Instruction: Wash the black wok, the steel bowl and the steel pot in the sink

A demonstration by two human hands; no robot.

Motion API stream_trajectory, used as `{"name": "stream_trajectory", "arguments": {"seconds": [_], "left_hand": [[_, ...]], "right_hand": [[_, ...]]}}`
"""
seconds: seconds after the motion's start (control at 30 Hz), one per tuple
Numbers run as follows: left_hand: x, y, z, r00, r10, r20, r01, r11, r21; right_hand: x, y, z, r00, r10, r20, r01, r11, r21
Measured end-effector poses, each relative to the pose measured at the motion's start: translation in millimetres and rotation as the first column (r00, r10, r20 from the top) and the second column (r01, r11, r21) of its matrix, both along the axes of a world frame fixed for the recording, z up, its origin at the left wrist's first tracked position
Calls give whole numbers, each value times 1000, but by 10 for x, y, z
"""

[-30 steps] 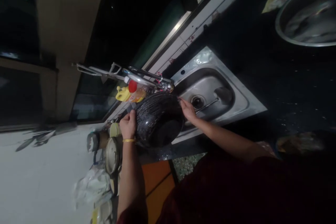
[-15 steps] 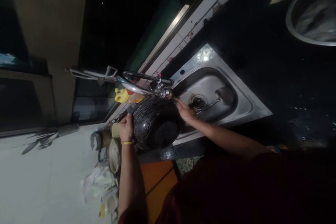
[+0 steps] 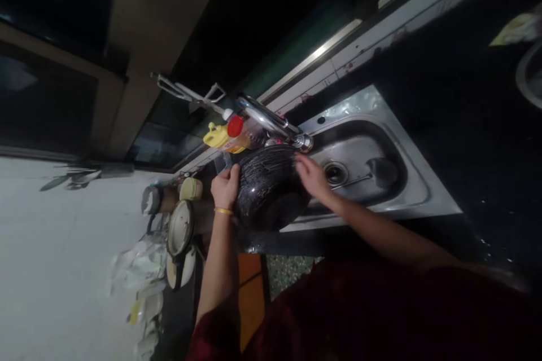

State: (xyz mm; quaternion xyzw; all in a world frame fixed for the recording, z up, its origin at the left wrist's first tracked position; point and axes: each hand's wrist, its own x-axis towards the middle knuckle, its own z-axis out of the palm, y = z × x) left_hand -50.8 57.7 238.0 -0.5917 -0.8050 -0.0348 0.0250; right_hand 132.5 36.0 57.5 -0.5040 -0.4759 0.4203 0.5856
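Note:
A black wok [image 3: 271, 192] is tilted between my hands beside the sink, its wet, scuffed outer side toward me. My left hand [image 3: 225, 187] grips its left edge, thumb on the near face and the other fingers hidden behind. At the right edge my right hand [image 3: 312, 177] holds it with fingers bent against the side. Just beyond the wok, the chrome faucet [image 3: 271, 118] ends close to its top. In the steel sink [image 3: 423, 186] lies a dark, broad-headed utensil [image 3: 383, 172] with a long thin handle, near the drain [image 3: 336, 174].
Behind the wok stand a yellow bottle [image 3: 217, 136] and a red-capped container [image 3: 235, 126]. A lidded pot [image 3: 180, 228], a small yellow-green tub [image 3: 191, 188] and plastic bags [image 3: 139, 265] line the left counter. At far right is a metal basin [image 3: 529, 76].
The view has swung, shifting the sink and hands to the right. Still held in both hands, the wok has tilted slightly. My right fingers have moved onto its outer side.

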Motion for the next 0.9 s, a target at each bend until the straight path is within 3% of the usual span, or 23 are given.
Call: {"name": "stream_trajectory", "arguments": {"seconds": [0.07, 0.13, 0.2, 0.27, 0.33, 0.4, 0.47, 0.53, 0.57, 0.63, 0.7, 0.77, 0.83, 0.9], "left_hand": [[-10, 3, -3, 1000, -19, 2, 19, 1000, -3], [1, -8, 8, 999, -38, -9, 38, 999, -6], [36, -44, 25, 998, -59, -32, 58, 998, -13], [82, -100, 36, 996, -68, -55, 67, 998, -10], [125, -160, 35, 995, -69, -73, 69, 998, -8], [154, -209, 26, 993, -71, -92, 70, 998, -9], [167, -243, 17, 991, -76, -108, 75, 997, -14], [172, -264, 15, 990, -85, -116, 83, 996, -15], [174, -272, 16, 989, -89, -116, 87, 996, -18], [178, -286, 22, 989, -98, -115, 95, 995, -24], [184, -297, 29, 987, -110, -114, 109, 994, -21], [188, -302, 33, 987, -120, -112, 118, 993, -20], [192, -300, 36, 987, -122, -104, 120, 992, -26], [194, -292, 39, 988, -116, -97, 113, 993, -36]], "right_hand": [[98, 34, -247, 998, -58, -11, 55, 982, -182], [114, 80, -177, 996, -89, 24, 91, 986, -141], [24, 110, 192, 993, -38, 108, 29, 996, 88], [-115, 111, 649, 957, 66, 281, -153, 942, 299], [-196, 96, 932, 889, 85, 450, -260, 902, 344], [-142, 88, 904, 862, 50, 504, -215, 937, 274], [21, 97, 650, 885, 41, 465, -94, 991, 92], [175, 102, 413, 915, 73, 397, 1, 983, -182], [205, 91, 370, 921, 62, 386, 41, 966, -254], [138, 39, 474, 911, 26, 411, 51, 983, -174], [-29, -19, 724, 873, -8, 487, -57, 991, 117], [-142, -29, 912, 831, -45, 555, -139, 948, 285], [-109, 21, 911, 817, -50, 574, -101, 968, 228], [7, 82, 790, 833, -12, 553, 5, 1000, 14]]}}
